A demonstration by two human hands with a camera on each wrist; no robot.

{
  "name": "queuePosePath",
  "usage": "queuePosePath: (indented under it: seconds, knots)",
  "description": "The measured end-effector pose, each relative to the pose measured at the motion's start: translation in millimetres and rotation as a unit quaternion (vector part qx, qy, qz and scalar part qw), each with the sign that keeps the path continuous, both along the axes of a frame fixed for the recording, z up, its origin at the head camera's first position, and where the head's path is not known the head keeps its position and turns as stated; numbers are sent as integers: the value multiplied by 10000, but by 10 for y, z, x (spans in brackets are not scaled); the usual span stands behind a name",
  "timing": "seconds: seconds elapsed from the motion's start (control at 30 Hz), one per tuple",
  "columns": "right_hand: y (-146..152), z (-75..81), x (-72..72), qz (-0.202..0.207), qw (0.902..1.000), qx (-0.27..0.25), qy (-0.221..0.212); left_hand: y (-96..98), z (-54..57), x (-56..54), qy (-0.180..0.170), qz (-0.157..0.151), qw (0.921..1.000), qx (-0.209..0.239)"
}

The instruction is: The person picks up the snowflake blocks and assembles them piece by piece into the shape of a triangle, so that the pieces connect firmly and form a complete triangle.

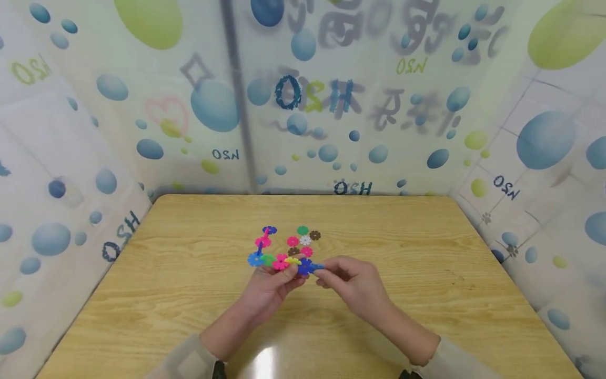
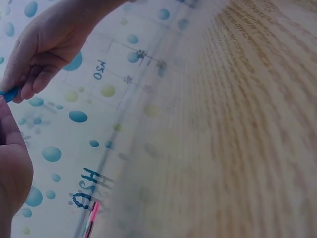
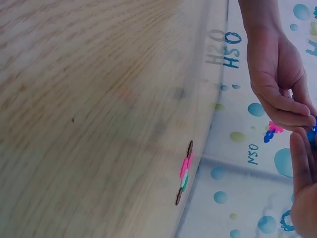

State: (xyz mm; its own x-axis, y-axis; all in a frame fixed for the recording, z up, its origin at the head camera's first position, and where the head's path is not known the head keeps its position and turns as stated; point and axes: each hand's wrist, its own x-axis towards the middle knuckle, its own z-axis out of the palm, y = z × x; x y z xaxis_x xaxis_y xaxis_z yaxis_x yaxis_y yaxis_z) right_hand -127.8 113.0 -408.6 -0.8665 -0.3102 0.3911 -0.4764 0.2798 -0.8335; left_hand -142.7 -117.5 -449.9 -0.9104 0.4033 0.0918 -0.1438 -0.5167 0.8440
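A chain of joined snowflake discs (image 1: 281,261) in blue, green, pink and yellow is held up above the table. My left hand (image 1: 272,292) pinches it near the yellow and dark blue discs, thumb on top. At its left end the chain bends away through blue and pink discs. My right hand (image 1: 357,284) pinches a blue disc (image 1: 319,267), seen edge-on, at the chain's right end against the dark blue disc (image 1: 305,266). In the right wrist view, both hands meet at the right edge, and part of the chain is hidden behind fingers.
Several loose discs lie flat on the wooden table (image 1: 402,231) beyond the hands: a green disc (image 1: 302,230), a white disc (image 1: 305,240), plus pink and brown ones. Patterned sheets (image 1: 331,152) hang behind the table and along both sides.
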Motion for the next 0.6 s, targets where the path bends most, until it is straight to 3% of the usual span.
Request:
queuePosePath:
  seconds: [0.2, 0.4, 0.6]
  knots:
    - [22, 30, 9, -84, 9991, 180, -387, -22, -13, -6, 19, -62, 9999, 128]
    - [28, 33, 7, -122, 9990, 220, -381, -30, 23, -11, -87, -70, 9999, -61]
    - [31, 13, 6, 141, 9987, 370, -324, -42, 78, -47, 108, -631, 9979, 109]
